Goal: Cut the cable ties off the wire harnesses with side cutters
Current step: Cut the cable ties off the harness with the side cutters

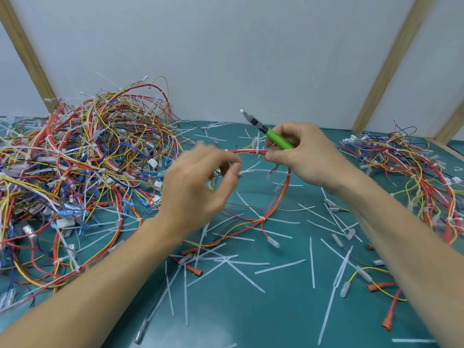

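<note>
Green mat (251, 310) — cutters (273, 138) in right hand (305, 156)

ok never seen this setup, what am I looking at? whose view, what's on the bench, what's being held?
One picture, from a camera worn on a person's head, looking forward and down at their two bare hands; there is no robot. The right hand holds green-handled side cutters and pinches a red wire harness that loops down onto the green mat. The left hand hovers blurred beside it, fingers loosely curled, grip empty as far as I can tell. A big harness pile lies left, a smaller pile right. Cut white cable ties are scattered over the mat.
</note>
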The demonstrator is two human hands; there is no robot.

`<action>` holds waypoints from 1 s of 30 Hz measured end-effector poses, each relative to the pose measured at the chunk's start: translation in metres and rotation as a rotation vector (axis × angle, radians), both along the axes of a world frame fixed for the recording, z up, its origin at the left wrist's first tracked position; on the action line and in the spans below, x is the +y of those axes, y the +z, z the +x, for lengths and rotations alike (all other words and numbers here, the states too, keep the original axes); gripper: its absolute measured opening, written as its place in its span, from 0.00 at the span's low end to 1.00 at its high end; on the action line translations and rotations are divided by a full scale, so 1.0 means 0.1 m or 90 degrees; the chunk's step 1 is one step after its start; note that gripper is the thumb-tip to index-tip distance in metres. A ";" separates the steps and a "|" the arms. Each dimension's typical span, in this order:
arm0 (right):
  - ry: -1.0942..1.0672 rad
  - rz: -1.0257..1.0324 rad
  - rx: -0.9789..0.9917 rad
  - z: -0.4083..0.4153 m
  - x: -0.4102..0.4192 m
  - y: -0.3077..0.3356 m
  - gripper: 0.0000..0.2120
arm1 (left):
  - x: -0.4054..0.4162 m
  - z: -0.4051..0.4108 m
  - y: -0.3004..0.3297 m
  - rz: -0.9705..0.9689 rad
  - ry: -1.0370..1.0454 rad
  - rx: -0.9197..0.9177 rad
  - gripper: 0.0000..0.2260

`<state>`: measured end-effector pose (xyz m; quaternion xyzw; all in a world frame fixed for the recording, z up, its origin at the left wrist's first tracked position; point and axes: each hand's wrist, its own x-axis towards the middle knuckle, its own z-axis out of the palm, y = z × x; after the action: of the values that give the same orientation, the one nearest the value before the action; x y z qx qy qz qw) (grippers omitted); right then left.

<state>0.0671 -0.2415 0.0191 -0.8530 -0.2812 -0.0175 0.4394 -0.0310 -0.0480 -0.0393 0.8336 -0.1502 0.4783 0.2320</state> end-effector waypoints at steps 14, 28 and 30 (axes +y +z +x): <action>-0.038 -0.004 -0.337 -0.45 0.36 -0.38 0.11 | 0.01 0.09 0.02 -0.703 -0.250 0.401 0.12; 0.010 -0.317 -0.125 -0.10 -0.19 0.28 0.15 | 0.06 0.11 -0.06 -0.654 -0.237 0.339 0.11; 0.003 -0.322 -0.138 -0.12 -0.18 0.29 0.15 | 0.05 0.11 -0.07 -0.643 -0.235 0.336 0.11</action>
<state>0.0548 -0.2591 0.0476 -0.9282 -0.3237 -0.0367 0.1797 -0.0201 -0.0429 -0.0458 0.6706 0.0161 0.2192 0.7085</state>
